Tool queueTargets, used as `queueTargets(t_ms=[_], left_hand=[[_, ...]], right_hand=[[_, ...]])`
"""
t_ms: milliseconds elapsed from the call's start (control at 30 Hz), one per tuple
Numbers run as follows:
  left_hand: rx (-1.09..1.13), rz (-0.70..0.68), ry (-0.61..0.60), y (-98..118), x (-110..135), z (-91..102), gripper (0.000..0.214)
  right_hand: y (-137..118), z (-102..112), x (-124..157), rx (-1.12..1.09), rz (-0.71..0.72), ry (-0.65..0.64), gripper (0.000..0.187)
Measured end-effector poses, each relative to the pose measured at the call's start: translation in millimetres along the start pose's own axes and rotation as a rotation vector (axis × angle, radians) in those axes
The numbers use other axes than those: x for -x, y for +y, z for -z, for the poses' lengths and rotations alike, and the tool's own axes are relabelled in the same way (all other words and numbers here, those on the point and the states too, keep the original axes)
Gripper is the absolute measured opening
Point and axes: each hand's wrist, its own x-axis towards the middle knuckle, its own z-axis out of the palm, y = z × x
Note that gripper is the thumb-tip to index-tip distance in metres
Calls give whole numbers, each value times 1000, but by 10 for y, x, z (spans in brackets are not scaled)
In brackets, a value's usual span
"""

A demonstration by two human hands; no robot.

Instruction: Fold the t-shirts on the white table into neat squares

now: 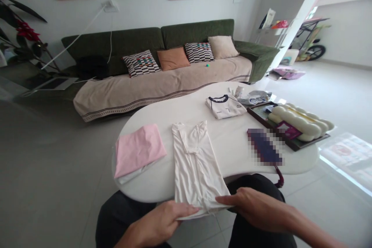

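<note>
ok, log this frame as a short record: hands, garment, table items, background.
left_hand: left hand grips near end of long white fabric garment, left side
right_hand: right hand grips same end, right side
garment_pose: lengthwise on white rounded table, near end held past the edge
left_of_garment: folded pink cloth
far_side: folded white shirt with dark collar
right_side: dark rectangular tray bearing puffy cream object
unreadable: pixelated blue-and-red item
background: dark green fabric sofa
</note>
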Motion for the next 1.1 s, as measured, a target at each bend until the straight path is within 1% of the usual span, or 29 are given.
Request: queueTargets(t_ms=[67, 100, 133, 167, 200, 233, 267, 300, 333, 367, 433, 500, 567, 633, 667, 767, 800, 833, 867, 900, 933, 967, 1033, 1100], left_hand=[[135, -19, 18, 36, -100, 380, 46], [186, -14, 73, -1, -215, 590, 38], [228, -11, 141, -80, -373, 799, 32], [264, -9, 235, -197, -565, 998, 29], [297, -3, 378, -348, -782, 1173, 28], [337, 25, 509, -523, -1009, 1315, 28], [388, 88, 641, -710, -1231, 1417, 28], [445, 158, 731, -898, -1436, 1476, 26], [488, 200, 777, -1076, -1613, 1496, 22], [511, 226, 803, -1237, -1753, 1482, 18], [532, 232, 818, -1488, -1923, 1400, 13], [538, 210, 831, -1645, -1969, 1319, 13], [524, 154, 853, -1720, -1948, 1303, 16], [463, 98, 891, -1727, -1916, 1355, 18], [410, 95, 915, -1707, -1907, 1390, 19], [159, 205, 1028, -1554, -1910, 1433, 26], [40, 225, 1066, -1479, -1916, 1404, 33], [-87, 215, 1086, -1399, -1921, 1347, 39], [-211, 176, 1076, -1324, -1924, 1266, 44], [-321, 125, 1033, -1261, -1925, 1166, 47], [-408, 86, 963, -1219, -1922, 1054, 49], [-467, 76, 884, -1200, -1915, 941, 51], [-531, 120, 755, -1228, -1895, 745, 56], [-553, 181, 717, -1302, -1877, 631, 58]], right_hand=[[47, 360, -203, -86, 3, -49, 37], [125, 535, -361, -114, -5, -36, 34], [235, 691, -554, -112, -23, 20, 32], [374, 820, -773, -101, -40, 100, 29], [530, 912, -1007, -93, -73, 193, 28], [695, 966, -1245, -87, -124, 288, 27], [856, 978, -1474, -86, -184, 358, 26], [1006, 953, -1681, -85, -247, 417, 26], [1139, 896, -1861, -81, -298, 451, 26], [1250, 815, -2007, -76, -343, 471, 25], [1413, 628, -2197, -58, -407, 499, 22], [1517, 468, -2277, -39, -457, 540, 19], [1589, 383, -2292, -21, -486, 585, 21], [1638, 369, -2288, -4, -507, 619, 22], [1650, 375, -2289, 4, -517, 632, 24], [1600, 369, -2320, 53, -534, 686, 35], [1550, 340, -2335, 100, -523, 712, 41], [1485, 292, -2350, 162, -503, 733, 46], [1411, 226, -2363, 229, -478, 743, 48], [1334, 143, -2373, 291, -451, 732, 49], [1260, 49, -2378, 339, -427, 697, 49], [1195, -49, -2380, 363, -414, 646, 48], [1107, -225, -2373, 382, -406, 534, 48], [1075, -329, -2365, 388, -417, 469, 49]])
